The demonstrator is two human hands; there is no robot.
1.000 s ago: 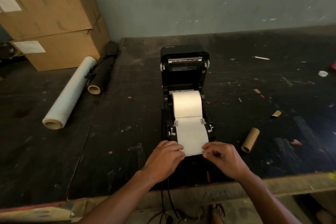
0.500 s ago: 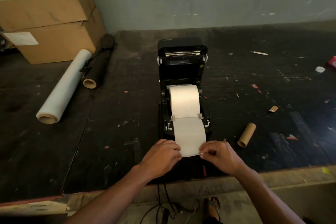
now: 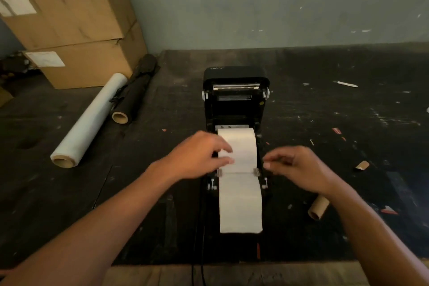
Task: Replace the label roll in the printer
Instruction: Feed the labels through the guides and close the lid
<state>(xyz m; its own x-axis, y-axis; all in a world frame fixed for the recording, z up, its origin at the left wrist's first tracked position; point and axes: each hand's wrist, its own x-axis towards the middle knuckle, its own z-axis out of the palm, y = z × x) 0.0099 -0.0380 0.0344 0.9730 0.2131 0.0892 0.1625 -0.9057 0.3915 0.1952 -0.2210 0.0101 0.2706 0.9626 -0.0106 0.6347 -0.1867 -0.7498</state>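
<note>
Printer (image 3: 235, 100), 1: black plastic, boxy, lid raised, mid-desk (image 3: 325, 123). Label roll (image 3: 239, 144), 1: white paper cylinder seated in the printer bay, strip fed flat between two guides and hanging past the front. Left hand (image 3: 197, 158): grip loosely spread, fingertips on the roll's left edge. Right hand (image 3: 294, 167): fingers curled, grip empty, beside the roll's right end. Cardboard cores (image 3: 319, 209), 2: brown, right of the printer. Film rolls (image 3: 89, 119), 2: one clear, one black. Boxes (image 3: 76, 30), 2: stacked, corrugated.

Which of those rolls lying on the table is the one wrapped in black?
The black roll, beside the cardboard boxes. The clear film roll next to it is whitish; the bare cardboard tube on the right is brown.
</note>
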